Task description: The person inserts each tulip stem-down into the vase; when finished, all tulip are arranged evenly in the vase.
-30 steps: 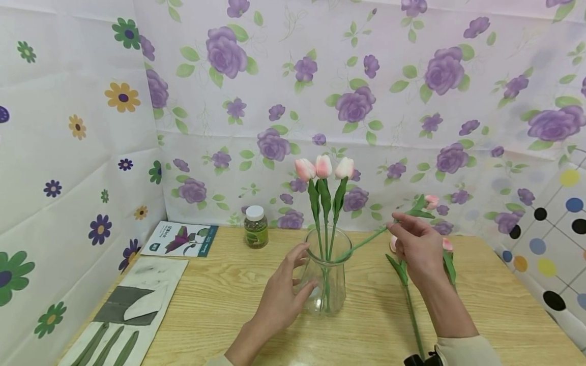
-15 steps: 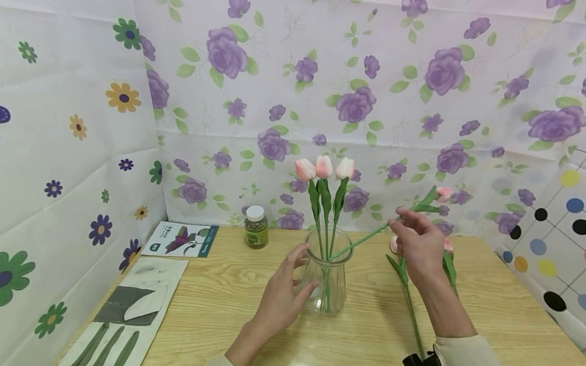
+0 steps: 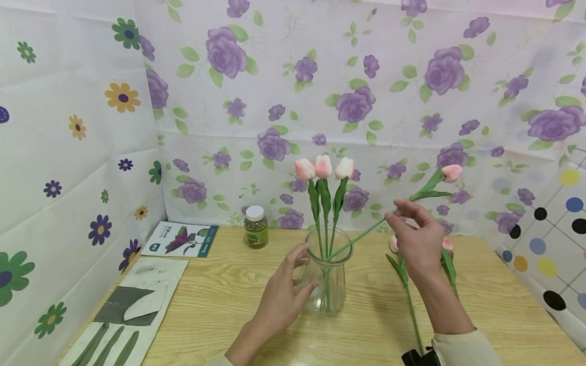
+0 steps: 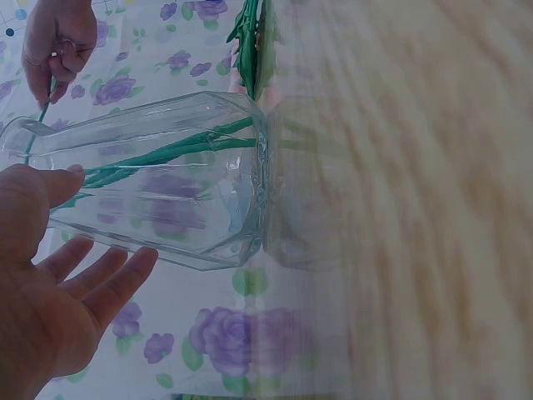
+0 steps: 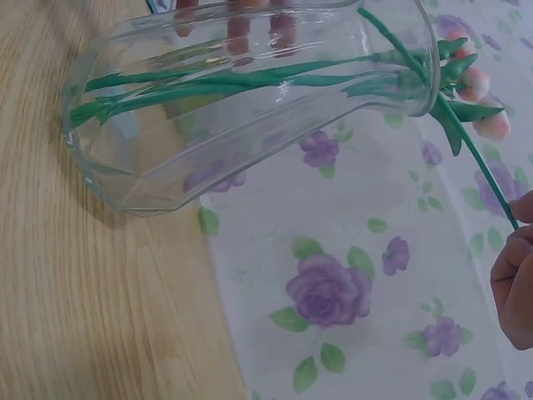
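Note:
A clear glass vase (image 3: 338,292) stands upright on the wooden table. Three pale pink artificial tulips (image 3: 323,166) rise from it on green stems. My right hand (image 3: 418,241) pinches another pink tulip (image 3: 451,173) by its stem, flower up and leaning right. That stem's lower end lies inside the vase mouth, as the stem (image 5: 479,158) shows in the right wrist view. My left hand (image 3: 281,295) is at the vase's left side, thumb and fingers spread around it. In the left wrist view, the fingers (image 4: 121,287) lie extended along the glass, the thumb near the neck.
More tulips lie on the table under my right hand, one with a long stem (image 3: 412,310). Behind the vase stands a white-capped jar (image 3: 256,227). At left are a printed card (image 3: 180,239) and a patterned cloth or sheet (image 3: 133,305). Floral sheets hang behind.
The held tulip has tipped up, its flower rising and moving right, while its stem end shifted left within the vase mouth. The left hand and the vase have stayed in place.

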`<state>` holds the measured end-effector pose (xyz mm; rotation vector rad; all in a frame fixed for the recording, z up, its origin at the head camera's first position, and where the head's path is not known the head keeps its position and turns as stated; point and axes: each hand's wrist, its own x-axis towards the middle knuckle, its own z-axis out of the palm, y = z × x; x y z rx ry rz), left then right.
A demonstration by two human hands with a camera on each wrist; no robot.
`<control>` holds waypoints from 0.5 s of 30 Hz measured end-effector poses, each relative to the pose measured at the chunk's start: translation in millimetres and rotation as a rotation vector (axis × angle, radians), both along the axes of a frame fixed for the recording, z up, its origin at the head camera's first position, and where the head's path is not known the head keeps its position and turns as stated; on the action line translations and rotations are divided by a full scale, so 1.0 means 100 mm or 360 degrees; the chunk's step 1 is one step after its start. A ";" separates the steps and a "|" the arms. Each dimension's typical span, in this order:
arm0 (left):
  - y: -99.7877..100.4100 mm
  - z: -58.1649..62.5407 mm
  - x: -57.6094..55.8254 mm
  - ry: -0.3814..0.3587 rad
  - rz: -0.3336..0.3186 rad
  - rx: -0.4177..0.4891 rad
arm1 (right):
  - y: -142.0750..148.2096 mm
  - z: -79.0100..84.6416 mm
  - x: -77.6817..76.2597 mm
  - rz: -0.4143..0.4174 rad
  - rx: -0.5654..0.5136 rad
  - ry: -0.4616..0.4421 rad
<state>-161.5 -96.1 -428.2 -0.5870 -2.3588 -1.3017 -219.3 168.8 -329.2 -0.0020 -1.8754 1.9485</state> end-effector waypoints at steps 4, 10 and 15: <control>0.00 0.00 0.00 -0.0004 -0.0001 0.0002 | -0.04 0.01 0.00 -0.0019 0.0046 0.0054; 0.00 -0.01 0.00 0.0001 0.0001 -0.0001 | -0.08 0.01 -0.02 -0.0009 0.0079 0.0155; -0.01 -0.01 0.00 -0.0009 -0.0001 -0.0008 | -0.10 0.02 -0.02 -0.0016 0.0189 0.0195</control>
